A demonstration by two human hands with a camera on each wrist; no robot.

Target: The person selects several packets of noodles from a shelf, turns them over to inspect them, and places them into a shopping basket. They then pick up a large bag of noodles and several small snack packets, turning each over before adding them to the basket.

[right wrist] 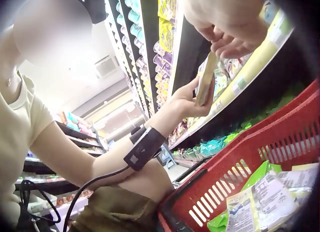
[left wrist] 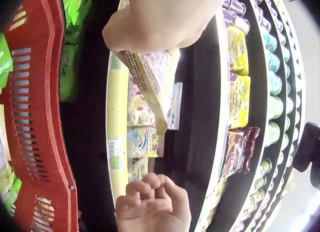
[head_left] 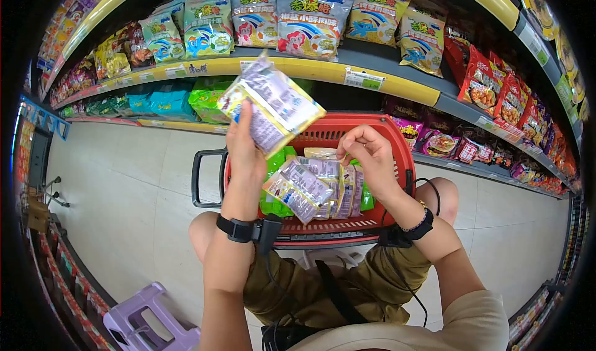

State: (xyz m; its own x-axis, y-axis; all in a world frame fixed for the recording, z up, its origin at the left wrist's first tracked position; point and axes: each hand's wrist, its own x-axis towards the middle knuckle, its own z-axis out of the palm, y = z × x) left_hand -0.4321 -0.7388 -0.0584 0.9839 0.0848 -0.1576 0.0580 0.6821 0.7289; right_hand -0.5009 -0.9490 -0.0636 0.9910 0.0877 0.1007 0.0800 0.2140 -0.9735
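Observation:
My left hand (head_left: 244,149) grips a flat purple-and-yellow snack bag (head_left: 273,105), raised over the far left part of the red shopping basket (head_left: 403,146). The thumb lies across the printed face of the bag, and the right wrist view shows the bag (right wrist: 205,82) edge-on. Over the right side of the basket hovers my right hand (head_left: 372,164), its fingers loosely curled with nothing visible in them. Several similar purple-and-yellow bags (head_left: 307,186) lie in the basket on top of bright green packages (head_left: 273,205).
Ahead stands a shelf with a yellow edge (head_left: 304,67), bearing upright snack bags (head_left: 313,25). Red packets (head_left: 484,81) fill its right side. The basket's black handle (head_left: 197,177) sticks out leftward. A purple stool (head_left: 149,320) stands on the floor at lower left.

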